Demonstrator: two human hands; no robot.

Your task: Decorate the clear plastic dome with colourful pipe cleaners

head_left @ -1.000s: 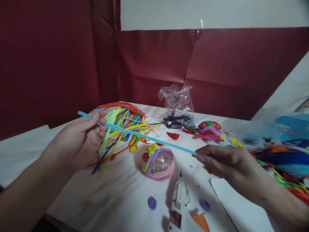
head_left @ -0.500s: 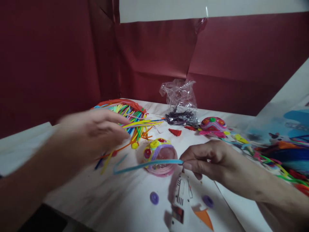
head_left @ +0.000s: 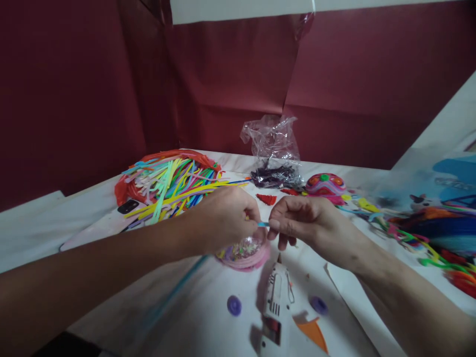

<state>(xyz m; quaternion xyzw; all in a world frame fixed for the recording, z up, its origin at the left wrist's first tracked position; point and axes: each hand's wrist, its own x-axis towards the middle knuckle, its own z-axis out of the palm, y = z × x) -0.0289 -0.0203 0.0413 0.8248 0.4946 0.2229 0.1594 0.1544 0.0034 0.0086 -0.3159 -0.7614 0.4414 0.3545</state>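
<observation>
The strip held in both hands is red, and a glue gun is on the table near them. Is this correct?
Only the colour is wrong: the head view shows a light blue strip. The left hand and right hand do hold it, and the glue gun is on the table near them.

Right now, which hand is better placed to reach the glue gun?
Right, probably. The right hand appears closer to the glue gun, whose nozzle points toward it. The left hand looks farther off, with the blue strip trailing beyond it. Both hands pinch the strip, so neither is free.
</observation>
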